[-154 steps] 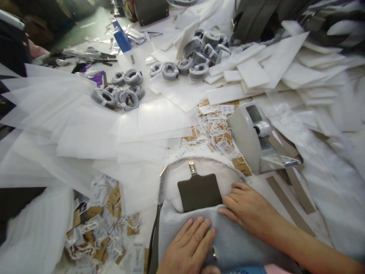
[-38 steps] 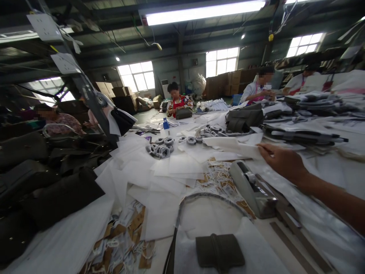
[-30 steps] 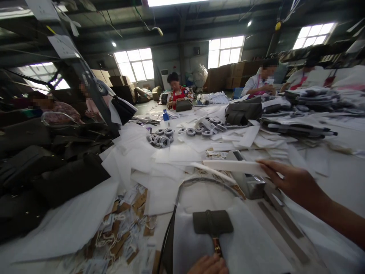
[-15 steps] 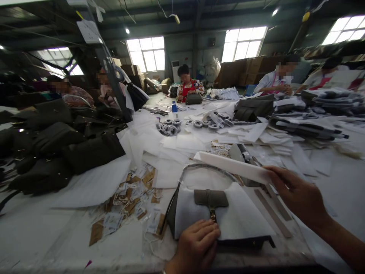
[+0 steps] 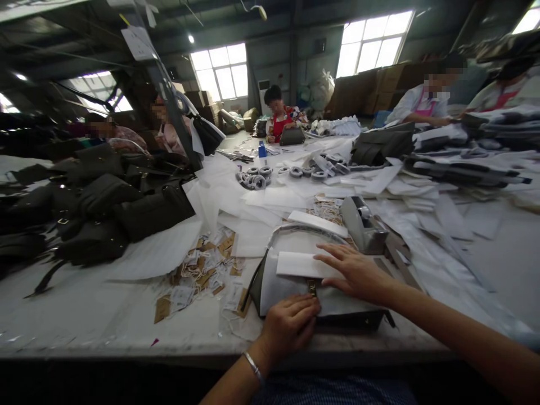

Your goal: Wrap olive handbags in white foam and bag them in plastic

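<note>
A dark handbag [image 5: 363,319] wrapped in white foam sheet lies at the table's near edge. A white foam strip [image 5: 301,264] lies across its front flap. My right hand [image 5: 356,274] rests flat on that strip, fingers stretched out. My left hand [image 5: 287,325] sits on the bag's lower front with fingers curled at the metal clasp [image 5: 312,288]. The bag's wrapped handle [image 5: 295,229] arches up behind the strip.
A grey tape dispenser [image 5: 363,226] stands just right of the bag. Paper hang tags [image 5: 198,273] are scattered to the left, dark bags [image 5: 105,214] piled beyond. White foam sheets [image 5: 270,199] and grey strap coils [image 5: 257,179] cover the middle. Several people work at the far side.
My right hand brought the white foam strip down from the air and laid it across the bag's flap. My left hand stayed at the clasp. The camera tilted down slightly.
</note>
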A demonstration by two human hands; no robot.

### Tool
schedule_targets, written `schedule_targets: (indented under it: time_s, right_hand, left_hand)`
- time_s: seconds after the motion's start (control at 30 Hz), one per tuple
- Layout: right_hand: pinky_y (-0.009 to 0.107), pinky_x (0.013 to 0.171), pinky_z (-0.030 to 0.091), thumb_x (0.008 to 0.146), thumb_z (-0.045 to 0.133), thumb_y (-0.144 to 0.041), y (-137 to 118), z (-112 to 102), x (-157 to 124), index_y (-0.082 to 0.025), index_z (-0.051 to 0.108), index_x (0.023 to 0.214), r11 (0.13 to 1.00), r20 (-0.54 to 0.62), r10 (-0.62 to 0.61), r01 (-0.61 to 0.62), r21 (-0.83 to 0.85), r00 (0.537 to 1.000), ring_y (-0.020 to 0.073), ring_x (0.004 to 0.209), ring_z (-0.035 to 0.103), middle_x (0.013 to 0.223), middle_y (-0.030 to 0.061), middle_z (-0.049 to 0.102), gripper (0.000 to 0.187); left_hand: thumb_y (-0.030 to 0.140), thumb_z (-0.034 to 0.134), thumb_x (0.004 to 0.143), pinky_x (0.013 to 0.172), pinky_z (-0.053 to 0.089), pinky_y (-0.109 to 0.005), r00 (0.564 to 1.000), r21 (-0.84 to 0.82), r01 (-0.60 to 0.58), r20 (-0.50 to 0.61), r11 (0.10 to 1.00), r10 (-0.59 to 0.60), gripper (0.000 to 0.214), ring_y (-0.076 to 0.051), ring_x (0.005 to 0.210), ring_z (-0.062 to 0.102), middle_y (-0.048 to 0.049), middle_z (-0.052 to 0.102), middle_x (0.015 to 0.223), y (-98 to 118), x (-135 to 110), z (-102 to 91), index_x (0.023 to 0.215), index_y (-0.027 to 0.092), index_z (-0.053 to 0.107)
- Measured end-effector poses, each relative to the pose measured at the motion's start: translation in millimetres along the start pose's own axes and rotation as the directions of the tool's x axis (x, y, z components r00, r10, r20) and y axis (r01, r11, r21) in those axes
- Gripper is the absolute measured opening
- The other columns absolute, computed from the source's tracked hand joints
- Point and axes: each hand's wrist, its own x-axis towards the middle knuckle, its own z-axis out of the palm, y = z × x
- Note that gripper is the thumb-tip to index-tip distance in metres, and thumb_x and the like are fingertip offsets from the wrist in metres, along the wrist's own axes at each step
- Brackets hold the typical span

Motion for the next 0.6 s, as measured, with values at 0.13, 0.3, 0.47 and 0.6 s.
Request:
schedule_targets:
  time_s: [0.13, 0.3, 0.47, 0.6]
  right_hand:
    - [0.053, 0.105, 0.044, 0.096, 0.055, -0.034, -1.2, 9.6, 7.6, -0.030, 0.045, 0.149, 0.998, 0.173, -0.019, 0.009, 0.059, 0.985, 0.0350, 0.129, 0.053, 0.150, 0.0142, 0.047, 0.054]
    - [0.049, 0.109, 0.040, 0.097, 0.053, -0.029, -7.3, 7.3, -8.0, -0.034, 0.039, 0.151, 0.989, 0.074, -0.128, 0.122, 0.080, 0.989, 0.0299, 0.133, 0.048, 0.154, 0.0077, 0.043, 0.057]
    - [0.057, 0.113, 0.032, 0.094, 0.057, -0.053, -12.6, 37.5, -27.9, -0.031, 0.033, 0.154, 0.980, 0.099, -0.199, 0.195, 0.043, 0.975, 0.0351, 0.142, 0.037, 0.158, 0.0122, 0.035, 0.068]
    - [0.055, 0.116, 0.030, 0.099, 0.052, -0.044, -12.4, 55.8, -37.7, -0.033, 0.030, 0.155, 0.987, 0.060, -0.160, 0.158, 0.032, 0.985, 0.0319, 0.145, 0.031, 0.160, 0.0086, 0.032, 0.062]
  left_hand:
    - [0.017, 0.054, 0.092, 0.105, 0.052, -0.036, 1.000, 0.029, -0.017, -0.020, 0.999, 0.017, 0.033, -0.020, 0.119, 0.064, -0.0067, 0.071, 0.123, 0.8, -0.5, -0.7, 0.124, 0.018, 0.062]
    - [0.018, 0.054, 0.092, 0.104, 0.053, -0.034, 1.000, 0.058, -0.023, -0.005, 0.998, 0.023, 0.032, -0.019, 0.116, 0.066, -0.0056, 0.072, 0.121, 0.6, -0.9, -1.3, 0.123, 0.018, 0.063]
    - [0.021, 0.056, 0.092, 0.082, 0.061, -0.028, 0.999, 0.089, 0.036, 0.025, 0.995, -0.038, 0.031, -0.016, 0.087, 0.074, -0.0036, 0.077, 0.105, 2.7, -5.0, 1.4, 0.121, 0.021, 0.065]
    - [0.022, 0.056, 0.091, 0.079, 0.061, -0.030, 0.999, 0.095, 0.038, 0.030, 0.995, -0.041, 0.031, -0.018, 0.087, 0.074, -0.0034, 0.077, 0.105, 4.1, -6.1, 1.8, 0.121, 0.022, 0.065]
